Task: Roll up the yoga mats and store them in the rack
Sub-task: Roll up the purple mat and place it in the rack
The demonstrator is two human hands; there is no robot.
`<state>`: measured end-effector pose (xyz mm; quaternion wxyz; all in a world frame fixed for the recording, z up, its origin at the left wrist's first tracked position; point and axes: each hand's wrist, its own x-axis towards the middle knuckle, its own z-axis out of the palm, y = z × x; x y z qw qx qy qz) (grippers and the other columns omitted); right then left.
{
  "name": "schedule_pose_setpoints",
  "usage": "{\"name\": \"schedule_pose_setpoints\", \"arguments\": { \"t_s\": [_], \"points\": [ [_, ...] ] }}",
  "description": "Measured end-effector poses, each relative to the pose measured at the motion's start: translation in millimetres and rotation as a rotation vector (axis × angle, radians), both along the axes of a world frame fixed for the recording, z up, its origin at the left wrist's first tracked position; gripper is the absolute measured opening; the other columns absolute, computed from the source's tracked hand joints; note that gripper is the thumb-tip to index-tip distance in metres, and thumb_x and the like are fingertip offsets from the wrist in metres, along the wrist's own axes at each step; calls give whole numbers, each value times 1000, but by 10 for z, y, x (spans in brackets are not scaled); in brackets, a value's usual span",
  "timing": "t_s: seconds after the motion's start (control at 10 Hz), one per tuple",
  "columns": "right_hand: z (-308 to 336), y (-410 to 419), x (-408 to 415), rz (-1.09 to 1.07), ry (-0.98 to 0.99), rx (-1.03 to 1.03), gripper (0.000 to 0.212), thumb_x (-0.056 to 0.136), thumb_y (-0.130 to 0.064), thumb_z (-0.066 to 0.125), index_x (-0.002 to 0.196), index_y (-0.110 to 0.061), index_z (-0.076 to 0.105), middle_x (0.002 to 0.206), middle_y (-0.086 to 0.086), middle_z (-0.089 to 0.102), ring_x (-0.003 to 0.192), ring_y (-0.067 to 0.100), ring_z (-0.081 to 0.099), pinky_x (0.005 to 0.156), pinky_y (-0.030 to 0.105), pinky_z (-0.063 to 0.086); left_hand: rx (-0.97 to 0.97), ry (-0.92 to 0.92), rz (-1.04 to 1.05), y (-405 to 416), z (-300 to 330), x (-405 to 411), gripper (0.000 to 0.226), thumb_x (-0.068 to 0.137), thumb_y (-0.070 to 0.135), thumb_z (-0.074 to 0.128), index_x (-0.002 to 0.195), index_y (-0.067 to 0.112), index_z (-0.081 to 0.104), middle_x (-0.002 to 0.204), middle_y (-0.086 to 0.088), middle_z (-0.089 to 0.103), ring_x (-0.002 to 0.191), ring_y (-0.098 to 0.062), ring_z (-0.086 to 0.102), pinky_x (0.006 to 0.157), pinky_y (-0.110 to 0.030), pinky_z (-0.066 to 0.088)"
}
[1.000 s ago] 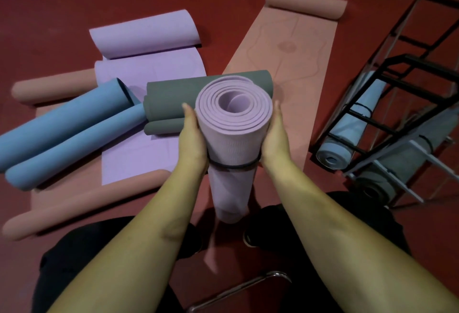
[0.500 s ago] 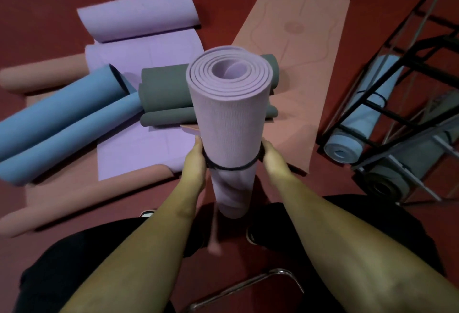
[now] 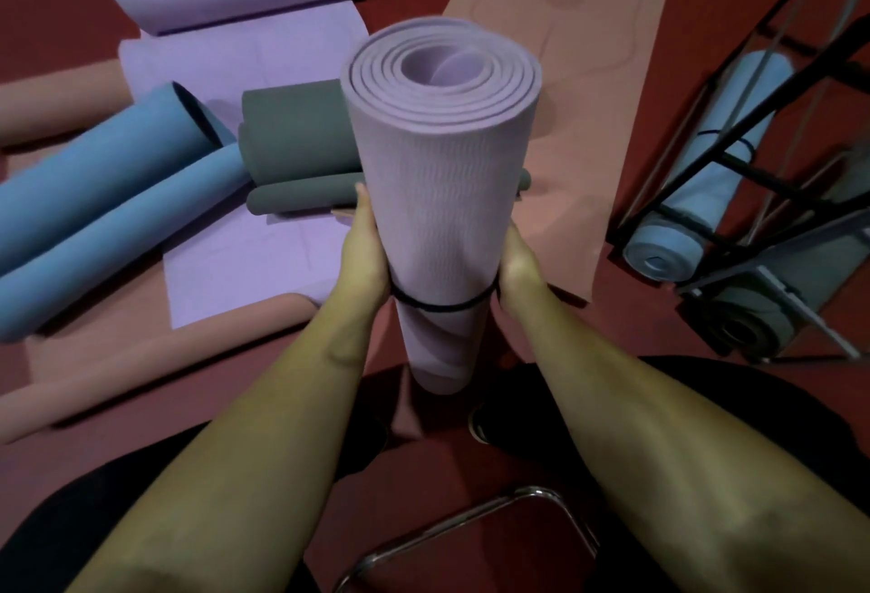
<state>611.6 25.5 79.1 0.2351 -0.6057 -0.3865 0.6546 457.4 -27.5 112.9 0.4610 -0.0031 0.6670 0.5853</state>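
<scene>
I hold a tightly rolled purple yoga mat [image 3: 442,178] upright in front of me, its spiral end facing the camera. My left hand [image 3: 365,253] grips its left side and my right hand [image 3: 518,262] grips its right side, fingers hidden behind the roll. A thin black band [image 3: 442,308] circles the mat at the level of my hands. The black metal rack [image 3: 734,159] lies at the right, holding a rolled blue mat [image 3: 706,196] and a rolled grey mat [image 3: 772,310].
On the red floor to the left lie two loosely rolled blue mats [image 3: 103,196], a grey mat [image 3: 292,135], a half-unrolled purple mat [image 3: 245,65] and pink mats [image 3: 565,27]. A chrome tube frame [image 3: 471,526] sits near my legs.
The rolled purple mat has risen toward the camera and my hands have slid lower on it, down to the black band. The view has shifted slightly toward the floor mats.
</scene>
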Motion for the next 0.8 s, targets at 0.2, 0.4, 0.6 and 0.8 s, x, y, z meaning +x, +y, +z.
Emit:
{"name": "schedule_pose_setpoints", "arguments": {
  "t_s": [0.2, 0.4, 0.6, 0.8],
  "points": [
    [-498, 74, -87, -26, 115, -139, 25, 92, -31, 53, 102, -14, 69, 91, -8, 71, 91, 13, 63, 83, 26, 47, -16, -129, -42, -99, -468, 115, 31, 101, 46, 45, 92, 23, 65, 71, 14, 73, 83, -9, 63, 71, -25, 49],
    [-627, 83, 44, -13, 161, -180, 25, 99, -15, 44, 85, -16, 66, 67, -12, 72, 74, 10, 63, 71, 23, 48, -50, -85, -107, -89, -762, 73, 25, 102, 32, 49, 94, 20, 68, 76, 11, 75, 78, -9, 65, 60, -20, 51],
    [-461, 188, -20, -252, 355, -289, 57, 104, -53, 22, 98, -19, 68, 78, -4, 75, 86, 15, 67, 75, 26, 49, 48, -127, -146, 197, -545, 113, 64, 106, 52, 23, 81, 18, 72, 69, 5, 74, 65, -6, 69, 67, -22, 52],
    [62, 551, 118, -420, 452, -326, 82, 94, -73, 14, 126, -16, 63, 120, 8, 69, 116, 31, 61, 102, 41, 47, 138, -13, -279, 557, -76, -109, 81, 95, 73, 23, 110, 0, 56, 91, -16, 69, 80, -23, 67, 72, -31, 54]
  ]
}}
